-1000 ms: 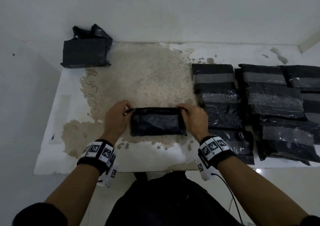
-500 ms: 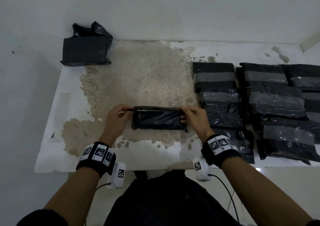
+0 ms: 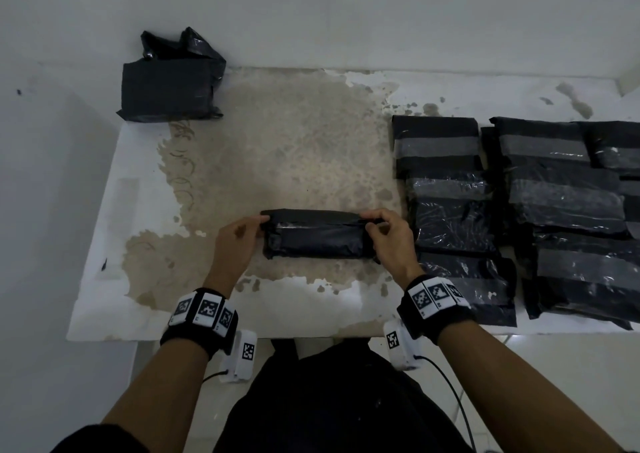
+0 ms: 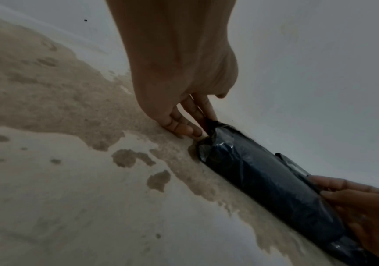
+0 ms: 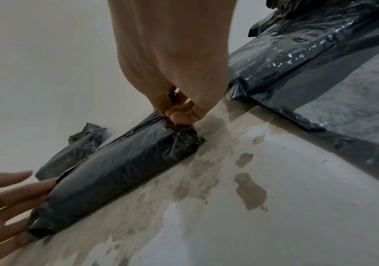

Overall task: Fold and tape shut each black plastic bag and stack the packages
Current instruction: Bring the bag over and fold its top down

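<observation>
A black plastic bag [image 3: 317, 236], folded into a long bundle, lies on the worn table [image 3: 277, 147] in front of me. My left hand [image 3: 242, 236] pinches the folded flap at the bundle's left end, and in the left wrist view its fingers [image 4: 184, 126] meet the bag [image 4: 263, 183] at that corner. My right hand [image 3: 384, 232] pinches the flap at the right end. In the right wrist view its fingertips [image 5: 179, 112] squeeze crumpled plastic on top of the bag [image 5: 120, 167].
Several taped black packages [image 3: 446, 182] lie overlapping in rows on the right [image 3: 571, 192], close to my right hand. One more black package [image 3: 169, 88] sits at the back left corner against the wall. The table's front edge [image 3: 277, 336] runs just before my wrists.
Both hands have raised the flap at its two corners and drawn it along the bundle's far edge. The bundle now looks narrower and sits slightly farther from me.
</observation>
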A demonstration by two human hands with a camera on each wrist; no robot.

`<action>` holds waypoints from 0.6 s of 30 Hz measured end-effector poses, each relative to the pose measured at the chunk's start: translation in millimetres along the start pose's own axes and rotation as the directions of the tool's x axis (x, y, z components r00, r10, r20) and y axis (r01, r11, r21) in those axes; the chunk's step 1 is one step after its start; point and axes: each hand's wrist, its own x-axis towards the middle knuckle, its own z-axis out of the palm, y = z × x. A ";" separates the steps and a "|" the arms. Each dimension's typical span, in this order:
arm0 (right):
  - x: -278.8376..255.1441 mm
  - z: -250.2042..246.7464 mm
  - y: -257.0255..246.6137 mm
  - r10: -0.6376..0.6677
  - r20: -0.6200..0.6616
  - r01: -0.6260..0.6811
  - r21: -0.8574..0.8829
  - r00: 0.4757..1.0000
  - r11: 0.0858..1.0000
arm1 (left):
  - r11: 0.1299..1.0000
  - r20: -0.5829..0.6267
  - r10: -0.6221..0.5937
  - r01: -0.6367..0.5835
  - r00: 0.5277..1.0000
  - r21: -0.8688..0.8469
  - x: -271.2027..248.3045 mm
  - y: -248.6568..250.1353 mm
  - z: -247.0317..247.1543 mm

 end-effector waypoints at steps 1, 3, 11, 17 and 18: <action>-0.1 1.1 1.1 0.010 -0.006 -0.010 0.015 1.000 1.000 | 1.000 -0.017 -0.009 0.009 1.000 0.009 0.6 2.3 1.0; -1.5 1.1 -0.1 0.044 -0.013 -0.043 0.073 0.999 0.996 | 0.999 -0.054 -0.041 0.041 0.998 0.002 1.5 5.1 5.2; 1.1 -1.5 6.7 0.063 -0.035 -0.058 0.118 0.997 0.991 | 0.989 -0.049 -0.114 0.109 0.992 -0.105 -4.7 5.2 12.4; -6.8 3.5 11.6 -0.077 -0.044 0.074 -0.047 0.996 0.996 | 0.997 -0.105 -0.076 0.077 0.992 -0.002 -18.5 6.1 18.1; -8.7 4.6 12.2 -0.104 -0.047 0.100 -0.084 0.994 0.991 | 0.996 -0.124 -0.068 0.075 0.990 0.049 -20.2 7.5 21.5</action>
